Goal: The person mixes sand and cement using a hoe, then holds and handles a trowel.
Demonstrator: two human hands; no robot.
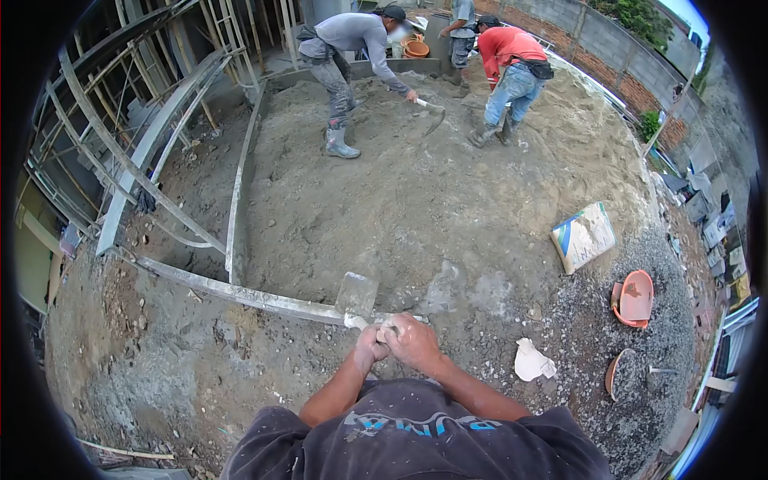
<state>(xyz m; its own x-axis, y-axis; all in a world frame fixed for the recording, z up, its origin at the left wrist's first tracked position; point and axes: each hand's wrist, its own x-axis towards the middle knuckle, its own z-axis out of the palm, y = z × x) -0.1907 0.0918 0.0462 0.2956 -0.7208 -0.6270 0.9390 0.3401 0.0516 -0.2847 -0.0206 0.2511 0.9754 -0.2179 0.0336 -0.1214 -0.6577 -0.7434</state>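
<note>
Both fists are closed close together around the handle of a hoe in front of my chest. My left hand point(370, 346) is on the left, and my right hand point(410, 341) is beside it, whitish with dust. The hoe point(357, 294) has a flat, squarish grey blade pointing away from me, seen over the near end of a low concrete edging point(272, 301). Most of its handle is foreshortened or hidden by my fingers. Just past the blade spreads grey sandy mix point(384, 208) with pale powder patches point(492, 292).
A co-worker in grey point(352, 48) swings a hoe; another in red point(516, 68) bends nearby, a third behind. A cement bag point(584, 237), orange buckets point(637, 298) and torn paper point(533, 361) lie right. Curved metal framing point(132, 176) stands left.
</note>
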